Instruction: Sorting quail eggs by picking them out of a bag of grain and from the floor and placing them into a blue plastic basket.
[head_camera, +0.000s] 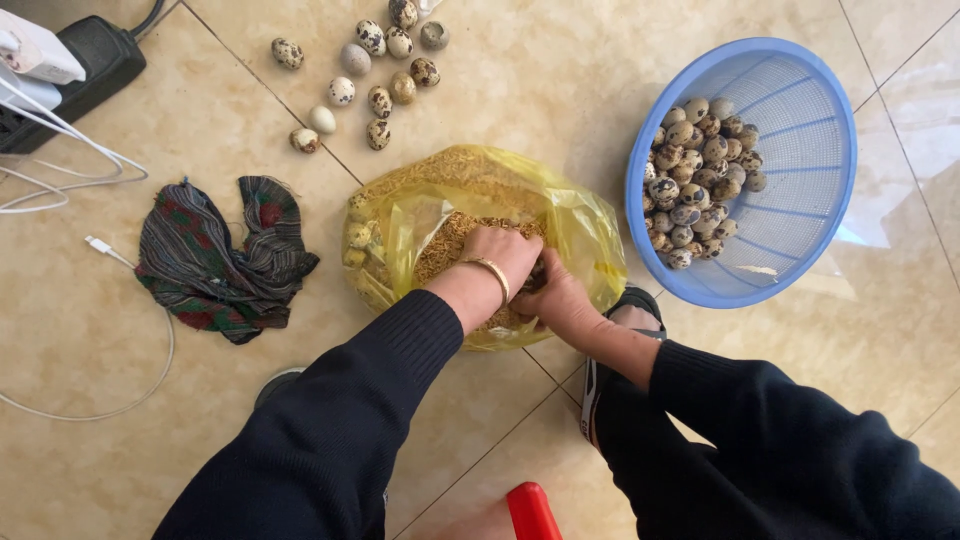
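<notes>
I'm digging w/ both hands in the yellow plastic bag (560, 215) at frame center, which is full of rice husk (450, 240) w/ quail eggs buried in it. My left hand (500, 255) is curled down into the husk; my right hand (560, 300) is pressing in beside it, touching it. Fingers are buried, so can't tell if either is holding an egg. Blue basket (835, 150), upper right, is already holding a pile of speckled eggs (700, 180); a loose group of eggs (365, 75) is lying top center. Looks like the sifting step; next I'm needing a gentle feel-and-lift, no squeezing.
</notes>
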